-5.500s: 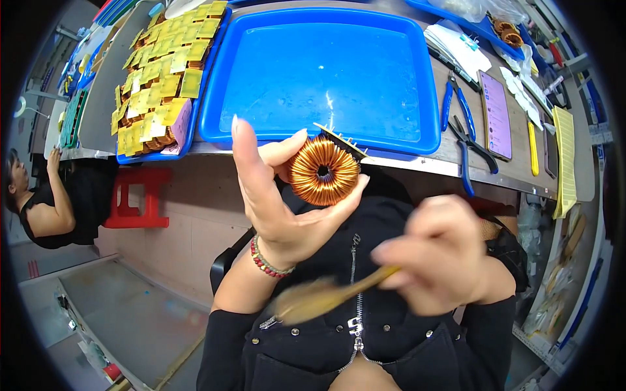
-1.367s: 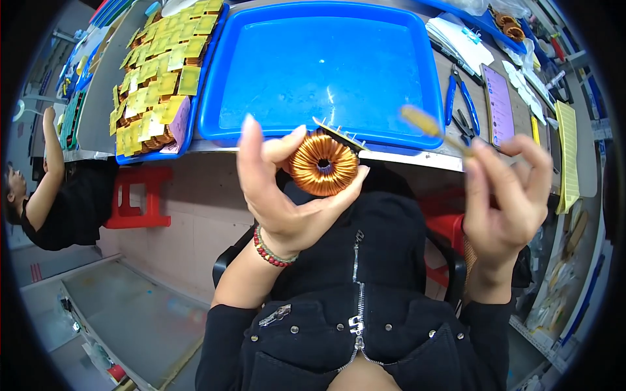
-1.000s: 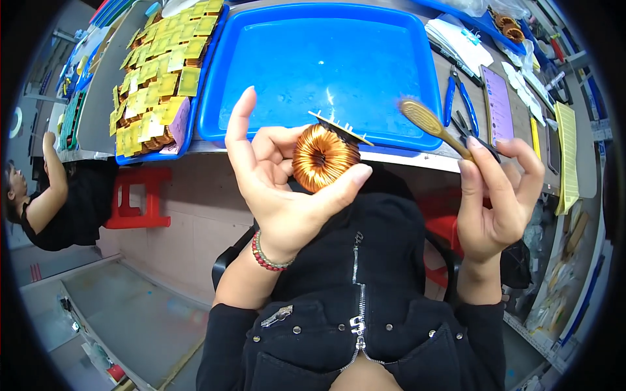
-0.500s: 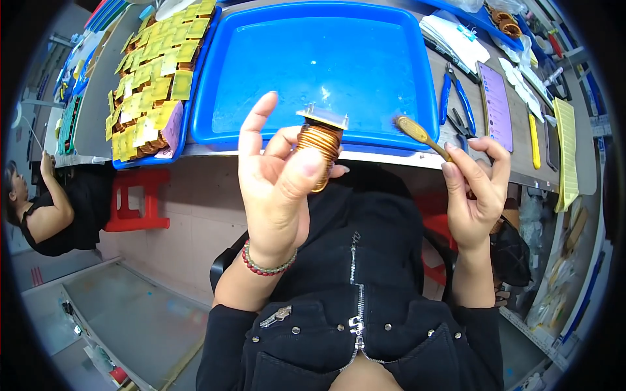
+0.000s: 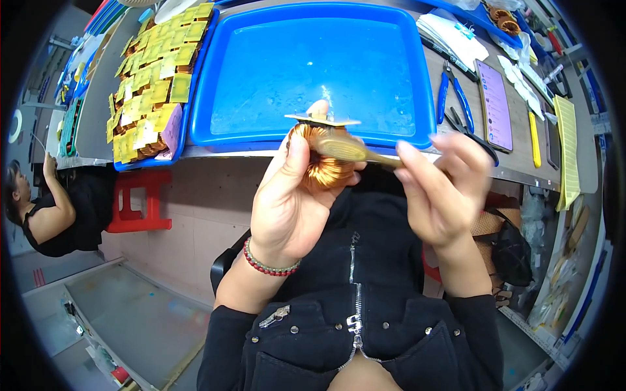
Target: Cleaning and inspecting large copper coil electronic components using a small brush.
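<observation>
In my left hand (image 5: 287,215) is a copper-wound toroidal coil (image 5: 324,173), its thin flat base plate (image 5: 332,122) turned upward. The fingers wrap round the coil from behind and the thumb presses its left side. My right hand (image 5: 447,189), slightly blurred, pinches the thin handle of a small brush (image 5: 342,147). The brush's wooden head lies across the front of the coil, just under the plate. Its bristles are hidden from me, so whether they touch the windings cannot be made out.
Beyond my hands lies a big blue tray (image 5: 422,78). At its left, another blue tray holds rows of coils with yellow plates (image 5: 156,81). On the right are blue-handled pliers (image 5: 456,94), a phone (image 5: 494,104) and a yellow pen (image 5: 534,140). A person (image 5: 49,202) sits far left.
My right hand has brought the brush leftward onto the coil. My left hand has turned the coil, so its round face now shows, and shifted it slightly right.
</observation>
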Motion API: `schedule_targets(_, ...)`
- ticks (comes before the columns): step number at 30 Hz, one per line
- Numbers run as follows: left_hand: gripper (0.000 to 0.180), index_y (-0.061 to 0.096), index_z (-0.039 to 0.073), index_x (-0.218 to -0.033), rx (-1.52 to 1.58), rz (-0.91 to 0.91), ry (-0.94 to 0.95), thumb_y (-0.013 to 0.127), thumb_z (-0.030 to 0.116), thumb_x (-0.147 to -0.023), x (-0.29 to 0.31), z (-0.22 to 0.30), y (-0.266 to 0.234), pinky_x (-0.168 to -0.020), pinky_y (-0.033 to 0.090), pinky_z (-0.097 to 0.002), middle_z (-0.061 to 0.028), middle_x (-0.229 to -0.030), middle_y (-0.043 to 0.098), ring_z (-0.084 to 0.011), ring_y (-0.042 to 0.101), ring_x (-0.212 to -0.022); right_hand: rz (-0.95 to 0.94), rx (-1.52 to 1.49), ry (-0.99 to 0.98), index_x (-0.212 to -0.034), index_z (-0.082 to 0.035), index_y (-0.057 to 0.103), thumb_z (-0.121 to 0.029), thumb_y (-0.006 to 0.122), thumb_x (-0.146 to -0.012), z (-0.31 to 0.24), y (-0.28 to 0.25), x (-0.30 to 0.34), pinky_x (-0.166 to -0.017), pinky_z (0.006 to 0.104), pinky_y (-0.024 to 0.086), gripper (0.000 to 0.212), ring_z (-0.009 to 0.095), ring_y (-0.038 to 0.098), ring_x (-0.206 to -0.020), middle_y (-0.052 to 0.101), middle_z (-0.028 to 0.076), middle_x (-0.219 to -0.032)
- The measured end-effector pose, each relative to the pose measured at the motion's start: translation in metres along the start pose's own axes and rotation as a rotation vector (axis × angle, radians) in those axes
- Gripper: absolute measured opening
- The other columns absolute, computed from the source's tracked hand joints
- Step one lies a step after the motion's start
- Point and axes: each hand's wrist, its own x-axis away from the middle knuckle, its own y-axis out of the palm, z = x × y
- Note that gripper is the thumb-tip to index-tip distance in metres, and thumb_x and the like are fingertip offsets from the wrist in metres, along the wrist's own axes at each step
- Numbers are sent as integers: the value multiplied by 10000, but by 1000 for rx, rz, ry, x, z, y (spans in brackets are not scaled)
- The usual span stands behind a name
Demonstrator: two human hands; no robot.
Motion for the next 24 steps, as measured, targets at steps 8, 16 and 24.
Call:
schedule_targets(8, 586, 209, 12, -1353, -146, 42, 84, 492, 249, -898, -2, 4, 4, -737, 508, -345, -158, -1082, 533, -261, 584, -897, 54, -8, 353, -973, 11, 646, 10, 628, -778, 23, -16, 13, -616, 172, 387, 195, 84, 518, -722, 483, 104, -1018)
schedule_targets(16, 633, 240, 17, -1341, -116, 16, 77, 588, 170, -835, 1, 7, -4, -584, 469, -251, -120, -1001, 528, -213, 594, -780, 76, -2, 217, -985, 12, 639, -30, 616, -796, 10, -19, -4, -686, 219, 398, 195, 120, 525, -725, 462, 130, -1068)
schedule_targets(24, 593, 315, -22, -1310, 83, 310, 100, 432, 353, -865, -5, 7, 4, -764, 406, -352, -185, -1149, 460, -260, 486, -904, -104, -203, 107, -968, -9, 642, -1, 629, -753, -18, -1, 16, -660, 256, 457, 216, 179, 538, -800, 403, 166, -1067)
